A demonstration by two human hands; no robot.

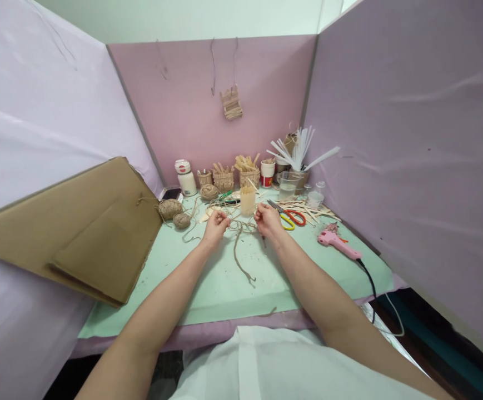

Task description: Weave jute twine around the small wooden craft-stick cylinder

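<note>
1. The left hand [216, 224] is curled into a loose fist over the green table [224, 289], fingers closed on one end of a length of twine [241, 244].
2. The right hand [267, 218] is curled the same way, fingers pinched shut on the twine's other part; the two hands are near each other, with a loose tangle of twine between them.
3. From that tangle a tail of twine runs down the table toward the person and ends in a small curl, lying flat.
4. Just behind the hands stands a small stick cup [248, 199], upright.
5. Left of the left hand lie two twine balls [170, 208], close together, with a third further back beside a white bottle [186, 176].
6. Scissors [289, 215] with red and yellow handles lie just right of the right hand, blades pointing back and left.
7. A pink glue gun [337, 243] lies further right near the table's edge, its black cord trailing off the front.
8. Flat wooden sticks [312, 210] are scattered behind the scissors.
9. Along the back wall stand small baskets [224, 176] of sticks, a red and white cup [267, 173], and a clear cup [288, 186] before a bundle of white sticks [299, 149].
10. A folded cardboard sheet [83, 228] leans at the left, overhanging the table.
11. A small stick piece [232, 103] hangs on the pink back wall.
</note>
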